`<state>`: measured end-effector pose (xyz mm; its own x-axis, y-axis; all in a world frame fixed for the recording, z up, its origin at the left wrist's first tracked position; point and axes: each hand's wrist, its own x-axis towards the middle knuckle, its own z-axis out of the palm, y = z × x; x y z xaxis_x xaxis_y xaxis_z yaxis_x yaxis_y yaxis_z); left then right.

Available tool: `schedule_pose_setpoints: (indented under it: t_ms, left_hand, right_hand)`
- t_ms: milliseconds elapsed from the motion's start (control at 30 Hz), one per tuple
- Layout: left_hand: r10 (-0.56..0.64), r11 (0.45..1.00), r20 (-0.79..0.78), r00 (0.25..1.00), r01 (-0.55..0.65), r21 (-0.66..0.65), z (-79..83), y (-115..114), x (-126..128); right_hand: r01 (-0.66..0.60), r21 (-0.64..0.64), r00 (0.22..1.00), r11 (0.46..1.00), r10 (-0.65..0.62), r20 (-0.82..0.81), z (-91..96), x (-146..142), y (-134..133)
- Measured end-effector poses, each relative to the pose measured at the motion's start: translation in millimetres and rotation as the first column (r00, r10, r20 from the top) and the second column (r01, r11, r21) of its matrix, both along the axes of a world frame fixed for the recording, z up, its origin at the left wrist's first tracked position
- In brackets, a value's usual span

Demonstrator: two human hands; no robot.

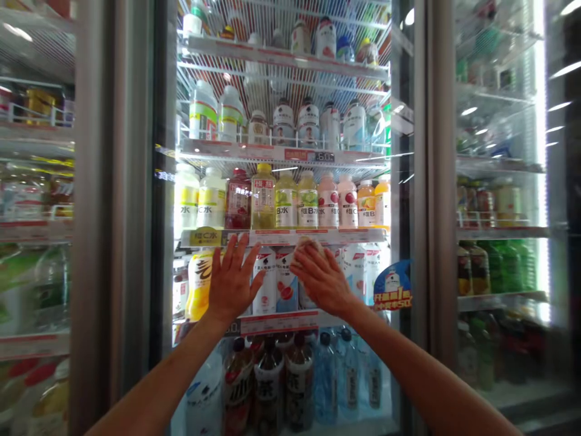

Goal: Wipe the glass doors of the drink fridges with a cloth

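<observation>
Head view: you face a glass door [402, 200] of a lit drinks cooler, both arms reaching forward. Your left hand [233, 275] is released, holding nothing, its fingers spread and pointing up; whether its palm touches the glass, you cannot tell from this angle. Your right hand [324, 278] grasps a pale cloth [303, 243], fingers extended over it, keeping it at the glass. The cloth sits in front of the price strip [354, 236] on the middle shelf, right of your left hand and apart from it. Behind your left hand, inside, note a yellow bottle [196, 290], partly covered. Between your hands, white-labelled bottles [264, 290] show. Above stands a row of coloured drinks [308, 200]; below, dark-capped tea bottles [270, 387] beside clear blue bottles [327, 378]. A blue sticker [393, 287] is near your right wrist, on its right.
</observation>
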<state>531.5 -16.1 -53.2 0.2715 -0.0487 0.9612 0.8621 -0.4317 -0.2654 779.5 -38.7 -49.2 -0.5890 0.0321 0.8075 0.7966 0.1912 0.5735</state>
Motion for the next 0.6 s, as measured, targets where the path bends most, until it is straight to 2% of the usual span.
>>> schedule_pose_setpoints:
  t_ms: [33,100,167,200,233,267,300,367,400,433,467,500,533,567,600]
  left_hand:
    - [0.006,1.000,-0.001,1.000,-0.006,0.000,-0.1,0,0]
    - [0.020,1.000,-0.008,1.000,-0.020,0.001,-0.7,0,0]
    - [0.030,1.000,-0.015,0.999,-0.030,0.007,-1.3,1,0]
    - [0.032,0.999,-0.016,0.999,-0.032,0.010,-1.5,1,0]
    - [0.033,0.999,-0.016,0.999,-0.033,0.011,-1.5,1,0]
    - [0.033,0.999,-0.015,0.999,-0.032,0.011,-1.5,1,0]
    - [0.031,0.999,-0.014,0.999,-0.031,0.011,-1.3,0,0]
    - [0.031,0.999,-0.014,0.999,-0.031,0.012,-0.7,0,0]
    - [0.033,0.999,-0.015,0.999,-0.033,0.016,-0.4,-1,0]
    - [0.037,0.999,-0.017,0.999,-0.036,0.023,-0.3,-1,0]
    - [0.041,0.999,-0.020,0.999,-0.041,0.030,-0.2,-1,0]
    - [0.047,0.998,-0.024,0.999,-0.046,0.035,-0.3,-1,-1]
    - [0.052,0.998,-0.028,0.998,-0.051,0.037,-0.5,-1,-1]
    - [0.055,0.998,-0.030,0.998,-0.054,0.038,-0.7,-1,-1]
    - [0.058,0.998,-0.031,0.998,-0.057,0.036,-0.9,-1,-1]
  right_hand:
    - [0.005,0.002,1.000,1.000,-0.005,-0.016,2.4,6,-1]
    - [0.032,0.057,0.959,0.998,-0.014,-0.284,17.5,27,2]
    - [0.075,0.130,0.811,0.989,0.015,-0.585,35.8,43,8]
    - [0.089,0.152,0.751,0.984,0.033,-0.659,41.0,42,10]
    - [0.089,0.158,0.738,0.983,0.041,-0.674,41.4,35,11]
    - [0.074,0.149,0.777,0.986,0.036,-0.629,36.5,24,11]
    - [0.047,0.127,0.851,0.991,0.027,-0.524,26.9,9,9]
    - [-0.019,0.053,0.984,0.998,0.028,-0.174,0.9,-17,4]
    - [-0.039,0.010,0.999,0.999,0.039,-0.003,-11.0,-23,1]
    - [-0.042,-0.025,0.994,0.999,0.044,0.102,-19.3,-23,-1]
    - [-0.036,-0.043,0.991,0.998,0.041,0.126,-22.5,-15,-2]
    - [-0.025,-0.043,0.998,0.999,0.027,0.062,-20.1,-2,-1]
    - [-0.010,-0.020,0.997,1.000,0.008,-0.080,-12.8,14,1]
    - [0.004,0.020,0.967,1.000,0.001,-0.255,-1.9,32,4]
    - [0.020,0.078,0.897,0.997,0.016,-0.442,10.3,47,8]
